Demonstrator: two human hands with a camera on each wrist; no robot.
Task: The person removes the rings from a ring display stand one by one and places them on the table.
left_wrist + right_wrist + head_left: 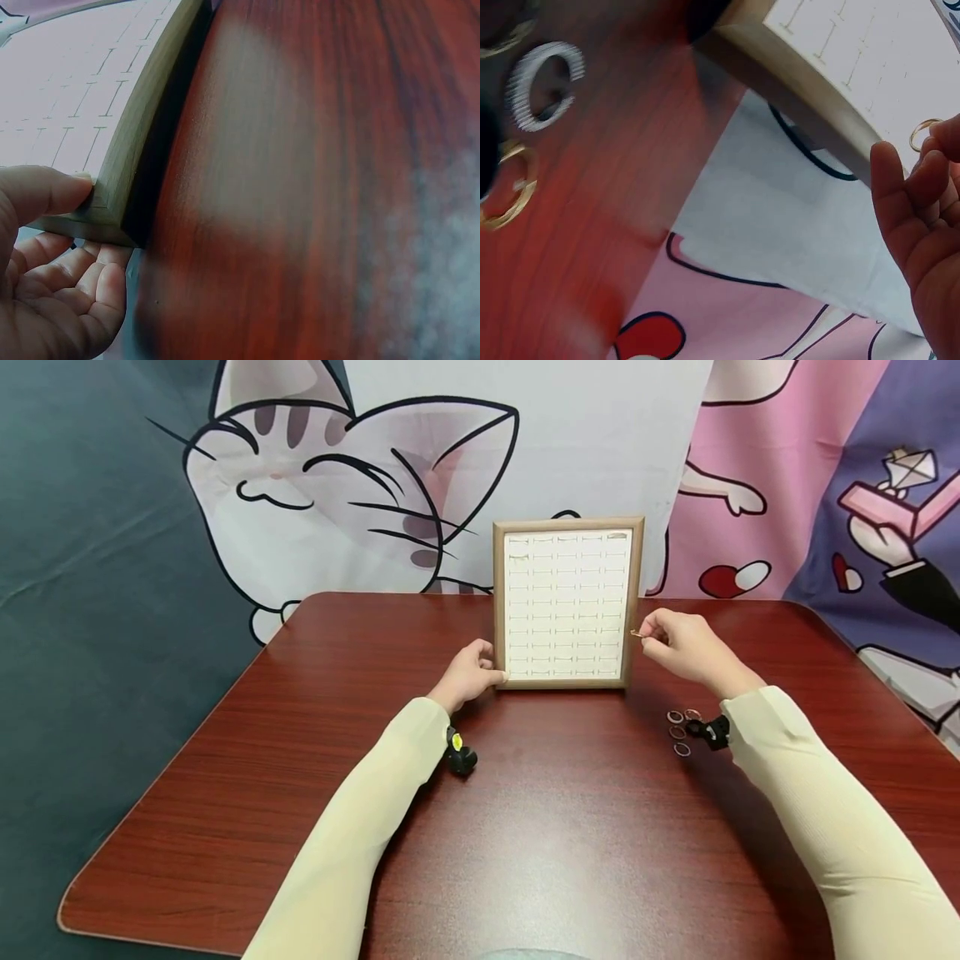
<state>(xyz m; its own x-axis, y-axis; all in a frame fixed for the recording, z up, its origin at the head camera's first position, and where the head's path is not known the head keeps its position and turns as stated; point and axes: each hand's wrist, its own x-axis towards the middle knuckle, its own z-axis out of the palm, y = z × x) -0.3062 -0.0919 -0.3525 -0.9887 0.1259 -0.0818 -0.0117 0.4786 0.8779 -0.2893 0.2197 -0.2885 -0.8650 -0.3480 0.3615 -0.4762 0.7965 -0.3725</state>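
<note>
A wood-framed display board [566, 602] with a white slotted face stands upright on the table. My left hand [467, 678] grips its lower left corner. In the left wrist view the thumb [52, 190] presses on the front and the other fingers curl behind the frame. My right hand [688, 647] pinches a small gold ring [913, 138] between thumb and finger, beside the board's right edge. A ring-like piece [617, 536] sits in the top right slot, and another piece [518, 557] is in the second row at the left.
Several loose rings lie on the red-brown table [562, 793] near my right wrist, among them a silver ring [519, 97] with a textured band and a gold ring [526, 191]. Behind the table hangs a cartoon cloth [600, 435]. Wrist cameras sit under both sleeves.
</note>
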